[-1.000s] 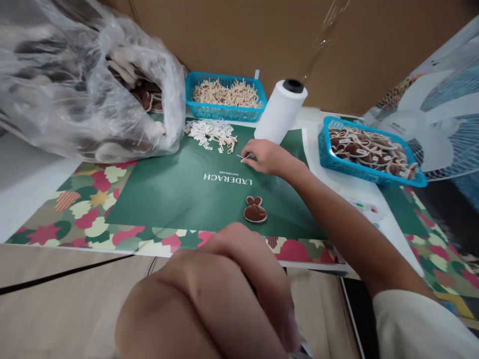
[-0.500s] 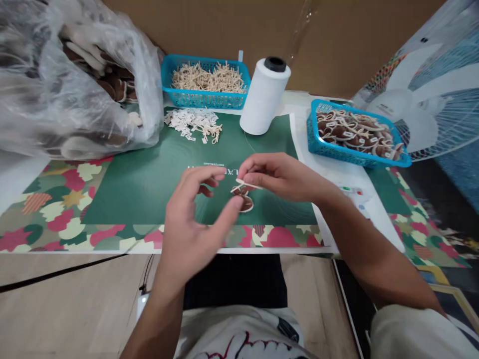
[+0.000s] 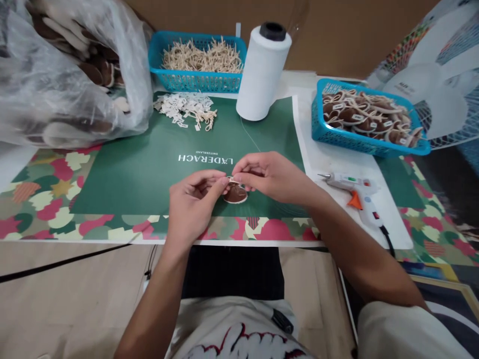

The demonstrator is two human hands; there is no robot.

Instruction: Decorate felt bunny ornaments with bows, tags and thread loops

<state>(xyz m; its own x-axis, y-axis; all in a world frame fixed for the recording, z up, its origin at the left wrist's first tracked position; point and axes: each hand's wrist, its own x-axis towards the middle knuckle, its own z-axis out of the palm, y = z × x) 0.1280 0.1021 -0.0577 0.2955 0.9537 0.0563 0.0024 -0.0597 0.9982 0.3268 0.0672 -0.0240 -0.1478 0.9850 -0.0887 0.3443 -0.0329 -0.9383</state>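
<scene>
Between my hands lies a small brown piece with a pale fluffy edge [image 3: 235, 193], flat on the green sheet [image 3: 149, 169]. A cream cord [image 3: 234, 180] runs across its top. My left hand [image 3: 198, 197] pinches the cord's left side between thumb and forefinger. From the right, my right hand [image 3: 267, 174] is closed on the cord too, its fingertips nearly touching the left ones. The fingers hide most of the cord, and whether it is knotted does not show.
Behind stand a blue basket of cream cords [image 3: 198, 80], a pile of white tags [image 3: 185, 107] and a thread cone [image 3: 262, 75]. A glue gun [image 3: 352, 184], a basket of finished brown pieces [image 3: 370, 142] and a fan [image 3: 430, 89] are right; a plastic bag [image 3: 75, 99] is left.
My left hand, open before, has closed on the cord and come up to my right hand. The view has shifted, bringing the glue gun out from behind my right arm.
</scene>
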